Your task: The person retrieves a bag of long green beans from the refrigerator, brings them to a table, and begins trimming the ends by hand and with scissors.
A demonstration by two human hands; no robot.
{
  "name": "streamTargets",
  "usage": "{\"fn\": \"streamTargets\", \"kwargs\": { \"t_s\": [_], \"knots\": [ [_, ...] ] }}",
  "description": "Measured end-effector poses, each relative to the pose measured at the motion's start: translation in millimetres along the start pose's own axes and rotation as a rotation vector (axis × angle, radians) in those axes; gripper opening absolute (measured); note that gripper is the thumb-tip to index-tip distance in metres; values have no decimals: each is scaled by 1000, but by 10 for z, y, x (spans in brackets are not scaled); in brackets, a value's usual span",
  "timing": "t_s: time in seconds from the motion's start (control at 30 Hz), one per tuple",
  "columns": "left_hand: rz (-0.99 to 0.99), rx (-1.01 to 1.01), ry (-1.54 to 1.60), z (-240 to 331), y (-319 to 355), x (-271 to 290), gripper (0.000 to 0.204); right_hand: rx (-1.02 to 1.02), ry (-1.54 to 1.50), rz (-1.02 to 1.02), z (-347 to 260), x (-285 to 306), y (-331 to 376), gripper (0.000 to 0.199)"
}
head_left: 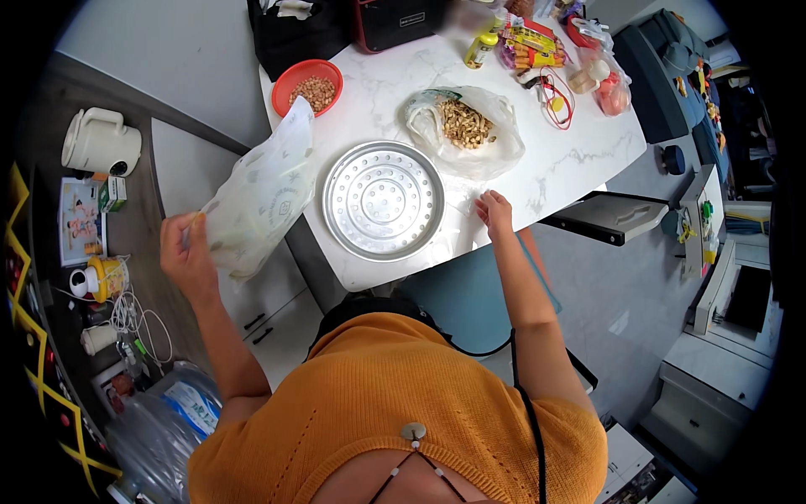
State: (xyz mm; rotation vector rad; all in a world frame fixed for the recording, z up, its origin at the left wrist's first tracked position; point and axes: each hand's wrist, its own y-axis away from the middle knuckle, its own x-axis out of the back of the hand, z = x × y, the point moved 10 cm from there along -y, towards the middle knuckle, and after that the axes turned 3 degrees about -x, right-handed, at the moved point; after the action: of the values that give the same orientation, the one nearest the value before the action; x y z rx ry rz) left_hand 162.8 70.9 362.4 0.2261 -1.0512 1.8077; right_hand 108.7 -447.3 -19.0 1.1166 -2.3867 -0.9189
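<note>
My left hand [190,259] is closed on the lower end of a pale, translucent plastic bag [260,195] with faint print, held up off the table's left edge. The bag's upper end reaches toward a red bowl [312,84] of shelled peanuts. Just above the table's front edge is my right hand [495,210], its fingers loosely curled and apart, with nothing visible in them. Between my hands a round silver steamer tray [384,202] with holes lies bare on the table. Behind it sits an open plastic bag [501,153] full of what look like peanut shells [463,126].
On the white marbled table [571,164], a yellow-capped bottle [480,50], snack packs [533,46], a red cord [561,101] and bagged food [609,84] stand at the far right. Black bags [302,38] are at the back left. A blue stool [457,294] is under the front edge.
</note>
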Motion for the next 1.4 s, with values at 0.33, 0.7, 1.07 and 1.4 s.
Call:
{"fn": "streamTargets", "kwargs": {
  "t_s": [0.33, 0.7, 1.07, 1.4],
  "knots": [
    [-16, 47, -63, 71, 78, 35, 9, -306, -33, -59, -112, -309, -221, 28],
    [-9, 42, -88, 226, 36, -11, 8, -121, -103, 31, -134, -132, -480, 25],
    [-26, 21, -70, 309, 18, -161, 8, -3, -60, 107, -283, 461, -665, 26],
    [-22, -12, 41, 369, -30, -261, 5, 116, -69, 223, -351, 1091, -842, 23]
  ]
}}
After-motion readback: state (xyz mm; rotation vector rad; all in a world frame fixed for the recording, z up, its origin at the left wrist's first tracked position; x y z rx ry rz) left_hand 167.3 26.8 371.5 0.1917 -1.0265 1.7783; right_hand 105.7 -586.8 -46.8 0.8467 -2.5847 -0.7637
